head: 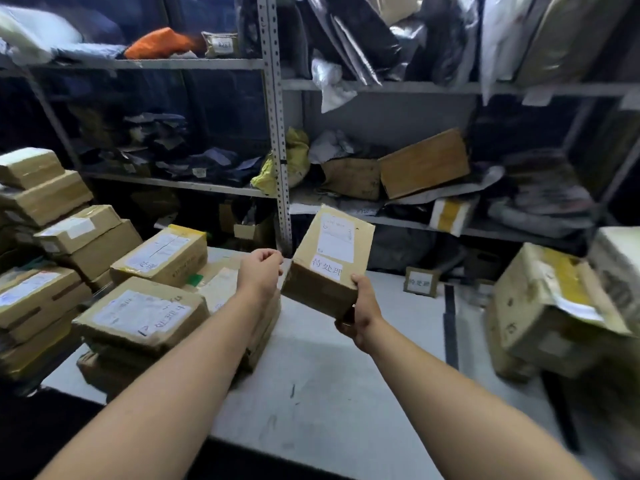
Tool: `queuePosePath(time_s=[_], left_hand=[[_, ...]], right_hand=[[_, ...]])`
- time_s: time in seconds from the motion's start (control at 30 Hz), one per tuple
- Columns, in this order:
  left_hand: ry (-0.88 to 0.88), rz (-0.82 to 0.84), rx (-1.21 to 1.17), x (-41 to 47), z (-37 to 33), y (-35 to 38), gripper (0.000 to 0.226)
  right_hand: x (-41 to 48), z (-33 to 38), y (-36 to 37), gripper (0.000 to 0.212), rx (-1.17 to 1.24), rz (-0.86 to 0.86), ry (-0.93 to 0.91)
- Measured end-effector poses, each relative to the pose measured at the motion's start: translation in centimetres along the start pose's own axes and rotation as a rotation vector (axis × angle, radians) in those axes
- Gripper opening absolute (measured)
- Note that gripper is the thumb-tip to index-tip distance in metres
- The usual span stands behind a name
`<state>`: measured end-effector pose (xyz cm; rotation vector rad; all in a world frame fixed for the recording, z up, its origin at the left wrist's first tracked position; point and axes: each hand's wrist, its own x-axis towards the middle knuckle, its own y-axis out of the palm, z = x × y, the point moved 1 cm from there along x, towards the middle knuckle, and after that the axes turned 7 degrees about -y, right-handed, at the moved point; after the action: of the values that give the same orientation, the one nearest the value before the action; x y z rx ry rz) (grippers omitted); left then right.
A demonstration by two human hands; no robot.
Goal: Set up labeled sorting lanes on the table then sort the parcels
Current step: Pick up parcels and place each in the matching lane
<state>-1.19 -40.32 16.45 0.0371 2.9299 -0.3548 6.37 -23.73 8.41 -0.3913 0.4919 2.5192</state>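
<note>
Brown cardboard parcel box (pixel 329 261) with a white shipping label and a white handwritten sticker on its top face, held up in the air at centre of frame, tilted, above the pale grey counter (pixel 329 393) and not resting on it. Right grip (pixel 362 313) is closed on the box's near lower corner, thumb on the top face just beside the sticker, fingers underneath and out of sight. Left grip (pixel 261 271) is just beside the box's left edge with fingers curled in, nothing in it that I can see; can't tell if it touches the cardboard.

Handling, as a judgement: one grip carries it by a corner, so probably light to moderate. Stiff walls, square edges, no sag visible. Cardboard is matte and should not slip, but the taped strips and labels are slicker, so avoid pinching there. Corners are slightly scuffed and a corner hold can crush them. Better hold would be the palm under the base or two opposite long sides. Contents unknown, so treat as possibly fragile and set it down rather than drop it.

Small brown card with a white handwritten label (pixel 420 282) stands at the back of the counter, right of centre, near a black tape strip (pixel 450 327) that runs toward the viewer. Its characters look like the sticker's, though blurred. Stack of taped cardboard parcels (pixel 145 317) at left of frame, more battered boxes (pixel 540 306) at right, grey metal shelving (pixel 277 133) full of bags and boxes behind
</note>
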Motion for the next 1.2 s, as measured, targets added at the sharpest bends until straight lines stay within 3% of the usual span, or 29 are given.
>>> queuePosePath(time_s=[0.13, 0.23, 0.33, 0.4, 0.5, 0.63, 0.77, 0.9, 0.97, 1.13, 1.2], left_hand=[[-0.154, 0.375, -0.085, -4.1, 0.4, 6.0, 0.039], [-0.277, 0.613, -0.031, -7.9, 1.5, 10.7, 0.053], [-0.313, 0.754, -0.036, -11.7, 2.8, 14.7, 0.056], [-0.314, 0.808, -0.075, -14.2, 3.8, 16.9, 0.071], [-0.325, 0.842, -0.095, -18.2, 5.1, 19.5, 0.073], [-0.329, 0.871, -0.048, -22.4, 7.0, 22.1, 0.064], [-0.332, 0.906, 0.063, -25.2, 7.8, 24.2, 0.047], [-0.289, 0.875, 0.161, -26.5, 7.8, 25.7, 0.045], [-0.244, 0.844, 0.16, -26.8, 7.6, 26.4, 0.046], [-0.122, 0.716, 0.184, -26.7, 7.8, 28.0, 0.019], [-0.077, 0.675, 0.22, -26.5, 8.3, 28.7, 0.016]], right_hand=[[-3.3, 2.6, -7.8, 0.042, -0.053, -0.03, -0.084], [-6.0, 3.3, -14.1, 0.058, -0.041, -0.061, -0.12], [-8.7, 3.2, -19.8, 0.067, -0.035, -0.056, -0.144], [-10.4, 2.9, -23.0, 0.074, -0.084, -0.062, -0.144], [-12.7, 2.0, -27.4, 0.071, -0.118, -0.077, -0.109], [-15.7, 0.4, -32.2, 0.042, -0.088, -0.091, -0.112], [-17.8, -1.0, -36.3, 0.055, -0.075, -0.145, -0.122], [-18.6, -2.0, -39.3, 0.035, -0.02, -0.21, -0.113], [-18.8, -2.7, -40.7, 0.036, 0.001, -0.254, -0.102], [-18.8, -4.8, -43.0, 0.05, -0.006, -0.339, -0.03], [-18.7, -5.5, -43.4, 0.044, -0.008, -0.354, 0.008]])
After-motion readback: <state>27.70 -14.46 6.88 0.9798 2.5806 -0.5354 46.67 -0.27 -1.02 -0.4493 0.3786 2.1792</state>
